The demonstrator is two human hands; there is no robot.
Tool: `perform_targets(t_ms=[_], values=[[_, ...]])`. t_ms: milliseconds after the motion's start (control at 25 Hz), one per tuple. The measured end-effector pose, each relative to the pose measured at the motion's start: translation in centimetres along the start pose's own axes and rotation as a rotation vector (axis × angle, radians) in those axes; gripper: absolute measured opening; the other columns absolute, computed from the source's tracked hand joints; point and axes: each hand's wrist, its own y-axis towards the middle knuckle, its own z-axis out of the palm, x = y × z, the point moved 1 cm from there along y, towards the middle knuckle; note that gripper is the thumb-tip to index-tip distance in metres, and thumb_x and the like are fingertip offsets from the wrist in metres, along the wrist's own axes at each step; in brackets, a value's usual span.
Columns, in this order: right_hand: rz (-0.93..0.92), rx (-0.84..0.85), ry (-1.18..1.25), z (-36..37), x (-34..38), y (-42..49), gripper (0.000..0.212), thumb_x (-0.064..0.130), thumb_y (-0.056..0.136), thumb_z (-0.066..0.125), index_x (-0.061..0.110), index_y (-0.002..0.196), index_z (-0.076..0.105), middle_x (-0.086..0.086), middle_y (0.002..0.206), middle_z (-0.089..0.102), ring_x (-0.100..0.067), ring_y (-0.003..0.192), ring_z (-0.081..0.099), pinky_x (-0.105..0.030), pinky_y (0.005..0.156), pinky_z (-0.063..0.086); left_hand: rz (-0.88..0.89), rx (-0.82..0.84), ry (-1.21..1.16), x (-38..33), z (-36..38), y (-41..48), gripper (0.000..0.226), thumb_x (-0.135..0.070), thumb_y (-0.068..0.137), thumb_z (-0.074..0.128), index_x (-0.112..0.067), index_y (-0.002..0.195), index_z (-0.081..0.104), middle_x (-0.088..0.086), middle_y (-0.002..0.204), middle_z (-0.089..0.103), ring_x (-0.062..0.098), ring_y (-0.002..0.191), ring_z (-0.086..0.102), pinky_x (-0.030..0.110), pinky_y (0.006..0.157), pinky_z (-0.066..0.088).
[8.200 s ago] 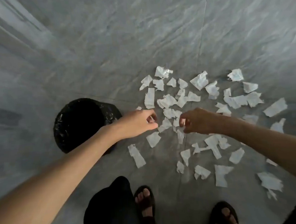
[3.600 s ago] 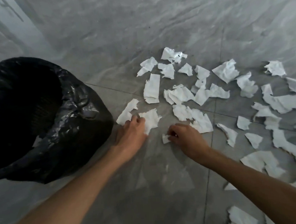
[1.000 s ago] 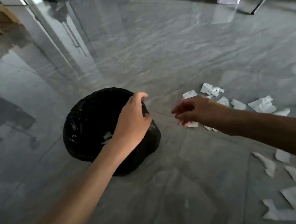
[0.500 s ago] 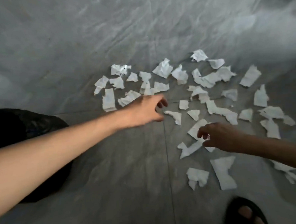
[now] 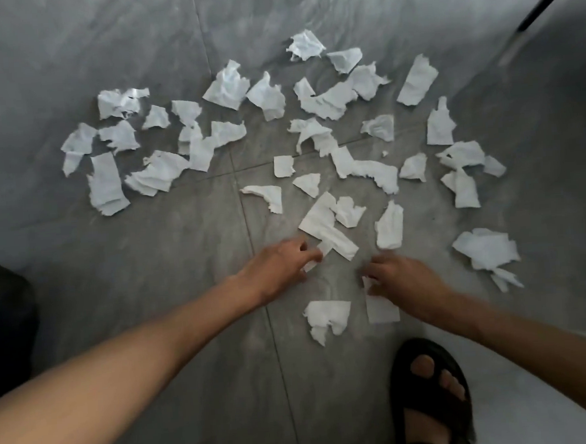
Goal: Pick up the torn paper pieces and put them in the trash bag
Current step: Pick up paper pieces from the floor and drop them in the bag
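- On the grey tiled floor (image 5: pixel 149 247), torn paper pieces (image 5: pixel 228 88) lie scattered in a wide arc, most of them beyond both hands.
- The left hand (image 5: pixel 277 267) reaches down to the floor with its fingers curled. Thumb and fingertips pinch a small scrap (image 5: pixel 324 248) that touches the near end of a long strip (image 5: pixel 319 220).
- The right hand (image 5: pixel 405 280) is just beside it, fingers bent down over a tiny piece (image 5: pixel 367 282). The blur hides whether they grip it.
- A square piece (image 5: pixel 382 310) lies partly under the right wrist, with a ragged piece (image 5: pixel 326 317) next to it.
- The black trash bag (image 5: pixel 3 325) shows only at the left edge, well apart from both hands.
- A foot in a black sandal (image 5: pixel 432 395) stands below the right forearm.
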Motion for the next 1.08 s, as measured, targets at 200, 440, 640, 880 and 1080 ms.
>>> perform_targets(t_ms=[200, 440, 640, 880, 1080], values=[[-0.194, -0.038, 0.259, -0.3, 3.5, 0.2, 0.039, 0.031, 0.078, 0.068, 0.023, 0.115, 0.056, -0.002, 0.107, 0.066, -0.023, 0.097, 0.061, -0.031, 0.073, 0.045, -0.058, -0.068, -0.133, 1.5, -0.5, -1.7, 0.010, -0.016, 0.087, 0.061, -0.005, 0.087, 0.061, 0.012, 0.093, 0.064, 0.030, 0.086, 0.061, 0.037, 0.072, 0.045], [-0.329, 0.059, -0.009, 1.7, 5.8, 2.3, 0.020, 0.031, 0.087, 0.055, 0.018, 0.102, 0.055, -0.003, 0.107, 0.059, -0.025, 0.099, 0.060, -0.034, 0.069, 0.041, -0.221, -0.417, -0.041, 4.9, -4.9, -2.2, 0.014, -0.018, 0.073, 0.078, -0.015, 0.083, 0.069, 0.008, 0.123, 0.059, 0.026, 0.110, 0.053, 0.037, 0.094, 0.042], [-0.164, -0.072, 0.260, -0.4, 3.8, 2.0, 0.015, 0.020, 0.083, 0.063, 0.012, 0.094, 0.058, -0.006, 0.109, 0.054, -0.027, 0.089, 0.061, -0.038, 0.070, 0.049, -0.255, -0.274, 0.087, 6.3, -4.9, 2.5, 0.011, -0.024, 0.079, 0.071, -0.016, 0.086, 0.069, 0.008, 0.137, 0.051, 0.029, 0.125, 0.044, 0.042, 0.101, 0.040], [-0.041, -0.258, 0.104, -1.9, 3.0, 5.3, 0.012, 0.015, 0.084, 0.061, 0.010, 0.094, 0.056, -0.008, 0.117, 0.052, -0.031, 0.080, 0.062, -0.038, 0.060, 0.047, -0.329, -0.281, -0.076, 6.3, -4.0, 2.4, 0.005, -0.016, 0.083, 0.066, -0.011, 0.085, 0.064, 0.010, 0.096, 0.065, 0.028, 0.089, 0.061, 0.033, 0.072, 0.043], [0.014, -0.235, -0.085, -1.0, 4.9, 7.8, 0.004, 0.010, 0.087, 0.054, 0.011, 0.090, 0.051, -0.012, 0.093, 0.060, -0.032, 0.084, 0.062, -0.036, 0.059, 0.036, -0.138, -0.244, -0.086, 5.1, -10.4, -2.2, 0.005, -0.017, 0.080, 0.071, -0.014, 0.080, 0.066, 0.003, 0.082, 0.067, 0.016, 0.072, 0.057, 0.028, 0.064, 0.041]])
